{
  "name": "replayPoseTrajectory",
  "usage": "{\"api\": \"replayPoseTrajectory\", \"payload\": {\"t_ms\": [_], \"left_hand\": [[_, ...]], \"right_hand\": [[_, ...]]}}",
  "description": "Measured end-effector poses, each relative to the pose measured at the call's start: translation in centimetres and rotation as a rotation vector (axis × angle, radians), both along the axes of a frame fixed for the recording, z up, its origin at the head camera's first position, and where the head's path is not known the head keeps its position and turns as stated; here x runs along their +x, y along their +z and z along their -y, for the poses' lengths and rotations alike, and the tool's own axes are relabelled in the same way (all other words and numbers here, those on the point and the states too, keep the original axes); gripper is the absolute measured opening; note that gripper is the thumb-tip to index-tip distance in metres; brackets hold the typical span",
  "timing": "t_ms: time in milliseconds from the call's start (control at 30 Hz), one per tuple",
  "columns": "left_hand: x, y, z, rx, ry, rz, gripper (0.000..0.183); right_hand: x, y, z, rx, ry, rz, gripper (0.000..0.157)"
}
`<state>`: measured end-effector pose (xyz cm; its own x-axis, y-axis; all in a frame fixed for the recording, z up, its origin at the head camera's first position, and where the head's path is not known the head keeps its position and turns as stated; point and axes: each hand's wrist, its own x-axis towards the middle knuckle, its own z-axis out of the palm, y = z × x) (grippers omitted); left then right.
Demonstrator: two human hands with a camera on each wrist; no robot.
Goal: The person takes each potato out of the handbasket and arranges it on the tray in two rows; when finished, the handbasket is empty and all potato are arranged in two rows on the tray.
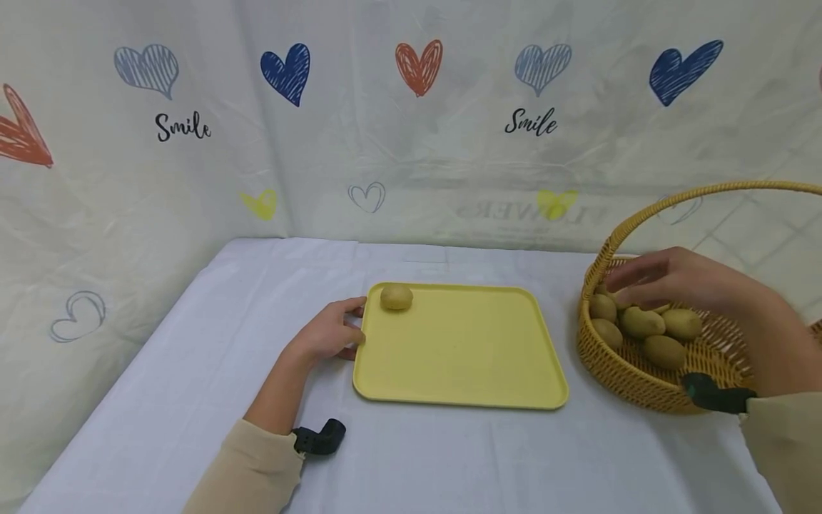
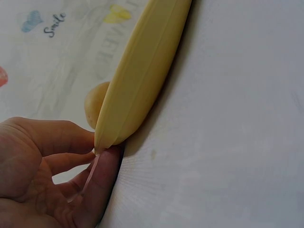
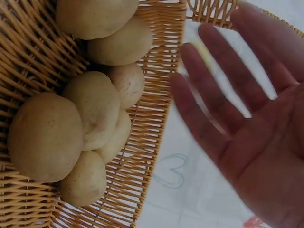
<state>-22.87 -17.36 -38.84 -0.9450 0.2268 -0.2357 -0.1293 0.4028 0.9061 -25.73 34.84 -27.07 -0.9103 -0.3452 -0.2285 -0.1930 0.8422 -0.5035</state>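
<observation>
Right hand (image 1: 700, 285) over potatoes (image 1: 643, 323) in basket (image 1: 624, 380); tray (image 1: 462, 350): one (image 1: 396, 297).

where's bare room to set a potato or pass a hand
Free: middle and right of the yellow tray; white cloth between tray and wicker basket, and along the tray's near side. Crowded: its back-left corner, by one potato; its left edge, by the left hand; the basket's left part, by potatoes and the right hand.

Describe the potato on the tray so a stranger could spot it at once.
Find the yellow tray left of the wicker basket. In the tray's far left corner sits one potato. It lies alone; the other potatoes are in the basket.
</observation>
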Motion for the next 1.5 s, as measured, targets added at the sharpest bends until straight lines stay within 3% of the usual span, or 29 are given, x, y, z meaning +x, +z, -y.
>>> {"api": "replayPoseTrajectory", "payload": {"t_ms": [200,467,733,933,1100,1367,1500], "left_hand": [[0.0,-0.1,0.0,0.009,-0.004,0.006,0.083],[0.0,-0.1,0.0,0.02,-0.01,0.002,0.083],[-0.1,0.0,0.0,0.004,-0.007,0.006,0.083],[-0.1,-0.1,0.0,0.002,0.0,0.014,0.083],[-0.1,0.1,-0.1,-0.003,-0.003,0.01,0.083],[0.0,0.3,-0.1,-0.01,-0.006,0.015,0.084],[-0.1,0.2,-0.1,-0.018,0.0,0.023,0.084]], "right_hand": [[-0.2,-0.9,-0.4,-0.073,0.011,0.11,0.052],[-0.8,-1.7,-0.4,-0.084,0.058,0.255,0.048],[-0.6,-2.6,-0.3,-0.075,0.084,0.244,0.048],[-0.3,-2.6,-0.1,-0.005,0.099,0.217,0.052],[-0.4,-2.6,-0.3,0.002,0.11,0.274,0.061],[-0.6,-3.5,-0.6,-0.118,0.071,0.408,0.073],[-0.8,-3.8,-0.5,-0.15,0.058,0.446,0.072]]}}
